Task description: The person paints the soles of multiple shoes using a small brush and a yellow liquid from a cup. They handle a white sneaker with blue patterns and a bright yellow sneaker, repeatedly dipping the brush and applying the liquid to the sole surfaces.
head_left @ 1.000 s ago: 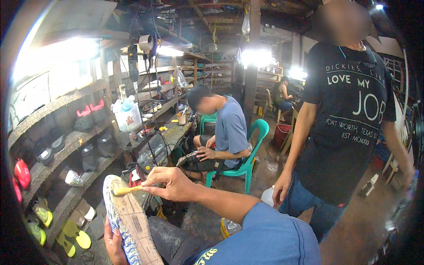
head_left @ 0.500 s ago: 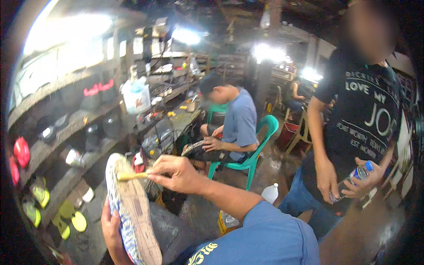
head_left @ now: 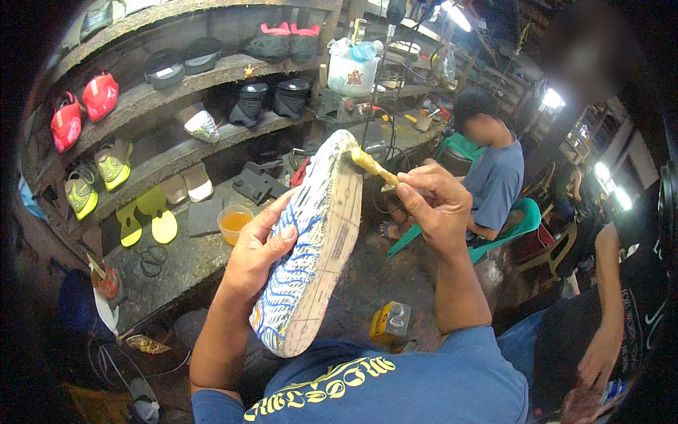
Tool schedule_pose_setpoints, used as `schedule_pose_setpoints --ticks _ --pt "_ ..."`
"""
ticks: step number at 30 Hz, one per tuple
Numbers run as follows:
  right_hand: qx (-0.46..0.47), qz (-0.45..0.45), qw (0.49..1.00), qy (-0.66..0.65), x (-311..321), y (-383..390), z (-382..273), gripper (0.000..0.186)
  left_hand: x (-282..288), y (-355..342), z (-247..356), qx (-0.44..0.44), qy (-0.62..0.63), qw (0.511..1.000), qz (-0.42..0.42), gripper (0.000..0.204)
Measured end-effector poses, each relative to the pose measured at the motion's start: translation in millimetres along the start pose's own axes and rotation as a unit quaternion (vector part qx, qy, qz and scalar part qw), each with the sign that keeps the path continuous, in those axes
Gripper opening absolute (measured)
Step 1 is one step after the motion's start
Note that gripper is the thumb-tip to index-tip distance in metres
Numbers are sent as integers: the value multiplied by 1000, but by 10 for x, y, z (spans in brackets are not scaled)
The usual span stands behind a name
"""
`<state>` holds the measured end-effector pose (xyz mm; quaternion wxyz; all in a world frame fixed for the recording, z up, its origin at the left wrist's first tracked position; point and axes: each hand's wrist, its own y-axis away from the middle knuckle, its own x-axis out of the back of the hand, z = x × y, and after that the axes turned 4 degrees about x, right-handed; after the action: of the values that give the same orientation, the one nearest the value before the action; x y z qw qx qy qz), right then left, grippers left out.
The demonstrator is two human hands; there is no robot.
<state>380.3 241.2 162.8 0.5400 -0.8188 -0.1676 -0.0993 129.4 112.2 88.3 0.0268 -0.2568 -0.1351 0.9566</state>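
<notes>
My left hand (head_left: 265, 254) grips the side of a white shoe upper (head_left: 300, 247) with wavy blue lines, its pale, flat underside turned to the right and its narrow end up. Between thumb and fingers, my right hand (head_left: 434, 205) pinches a small brush (head_left: 374, 168) coated in something yellow. The brush head is at the edge of the underside, close to the shoe's upper end; whether it touches is hard to tell. Beyond my left hand, a clear bowl (head_left: 235, 225) of amber liquid stands on the bench.
Shelves (head_left: 148, 99) with several shoes and shoe parts rise at the left. Yellow insoles (head_left: 162, 215) lie on the bench (head_left: 169, 272). A co-worker (head_left: 494, 169) sits on a green chair (head_left: 522, 219); another person (head_left: 600, 339) is close at right. A yellow container (head_left: 390, 321) stands below my right arm.
The view has turned left and down toward the shelves and bench. The shoe upper now leans to the right, and the brush has shifted from its underside's face to the upper edge.
</notes>
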Motion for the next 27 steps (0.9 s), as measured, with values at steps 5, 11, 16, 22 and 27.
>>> schedule_pose_setpoints --ticks 5,11,16,22,27 --pt "3 12 1000 15 45 21 95 14 -11 -5 -14 -7 -38 999 14 70" --pt "-26 23 999 -9 46 84 148 15 -88 34 8 -17 -53 998 7 72" --pt "3 36 999 22 78 120 187 16 -135 102 35 -20 -95 995 3 73" --pt "1 40 999 33 118 161 236 16 -144 163 37 -30 -123 992 13 71" --pt "4 52 999 10 59 192 289 16 -146 174 43 -16 -125 992 6 69"
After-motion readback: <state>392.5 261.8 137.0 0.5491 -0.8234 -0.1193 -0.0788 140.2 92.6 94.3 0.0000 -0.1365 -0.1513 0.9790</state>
